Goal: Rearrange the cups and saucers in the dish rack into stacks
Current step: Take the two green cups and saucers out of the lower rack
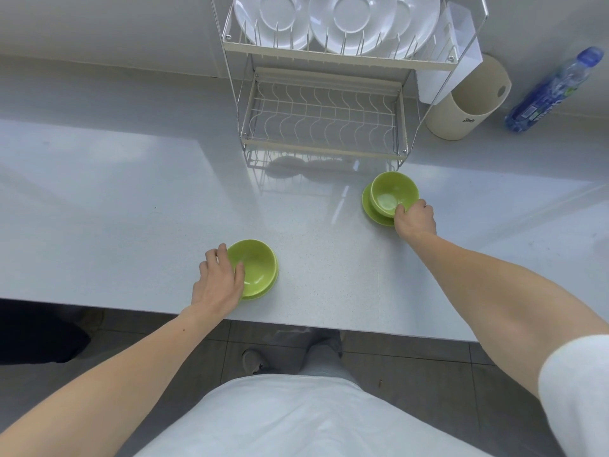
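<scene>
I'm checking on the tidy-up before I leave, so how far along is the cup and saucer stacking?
Looks done: the near cup and far cup each sit on a green saucer on the counter. In hand: the left hand grips the near one, the right hand the far one. Left: the white saucers stand on edge in the top tier of the rack, unstacked, and no stack stands on the lower shelf.

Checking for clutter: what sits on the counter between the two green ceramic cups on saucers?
Nothing: in the head view, only bare pale speckled countertop separates the left green ceramic cup from the right green ceramic cup.
</scene>
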